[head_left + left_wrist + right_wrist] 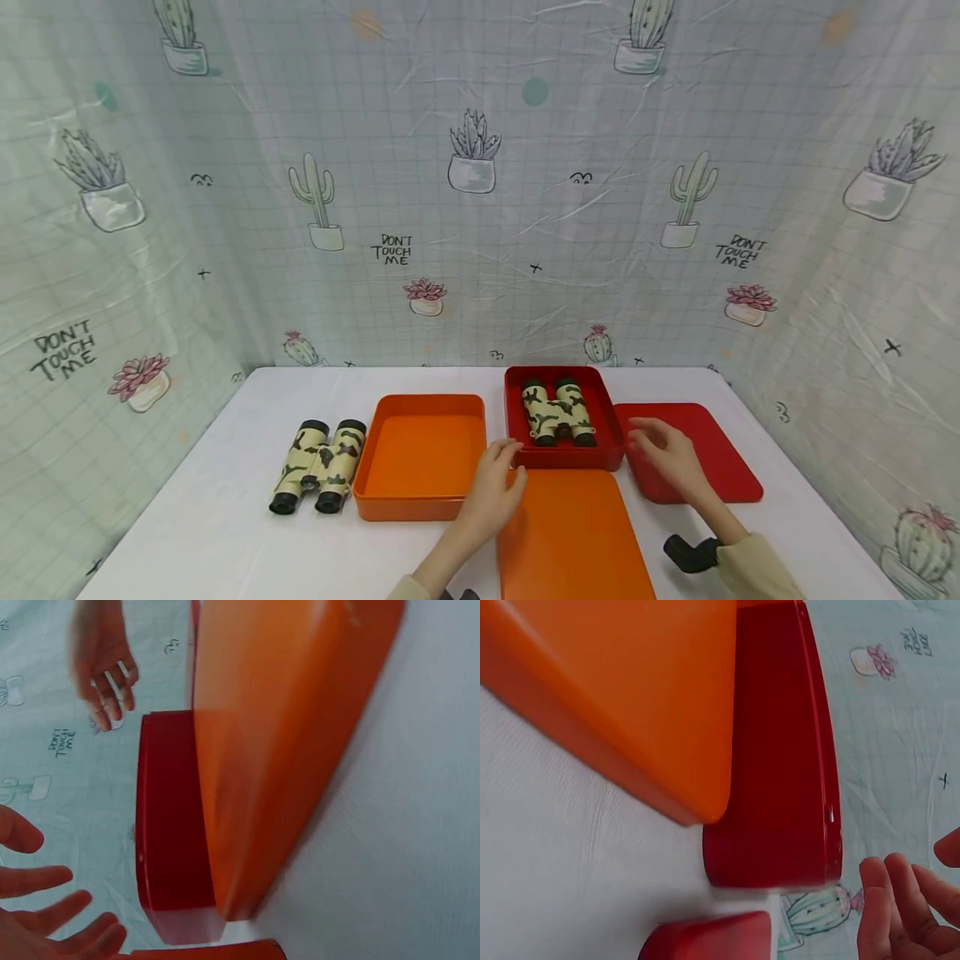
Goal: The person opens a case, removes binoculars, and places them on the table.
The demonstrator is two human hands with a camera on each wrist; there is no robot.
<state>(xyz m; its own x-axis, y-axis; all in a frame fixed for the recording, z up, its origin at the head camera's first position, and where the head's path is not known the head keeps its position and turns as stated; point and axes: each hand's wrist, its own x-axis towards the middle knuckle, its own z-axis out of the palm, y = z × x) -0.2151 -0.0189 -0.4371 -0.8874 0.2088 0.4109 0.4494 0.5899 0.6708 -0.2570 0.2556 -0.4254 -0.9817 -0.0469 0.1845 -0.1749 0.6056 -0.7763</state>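
Note:
Camouflage binoculars point(557, 414) lie inside a red box point(567, 457) at the back of the table. My left hand point(489, 490), fingers loosely bent and holding nothing, is at the box's front left corner. Over the red lid point(720, 467), close to the box's right front corner, my right hand point(666, 452) also holds nothing. An orange lid point(573, 533) lies face down in front of the red box, between my forearms. In the wrist views, the fingers of the left hand point(56, 915) and right hand point(911, 907) are apart from the red box's walls.
An orange box point(411, 508) with nothing in it stands left of the red one. A second pair of camouflage binoculars point(318, 467) rests on the white table point(202, 525) at its left. A printed cactus curtain point(480, 225) hangs behind and around the sides.

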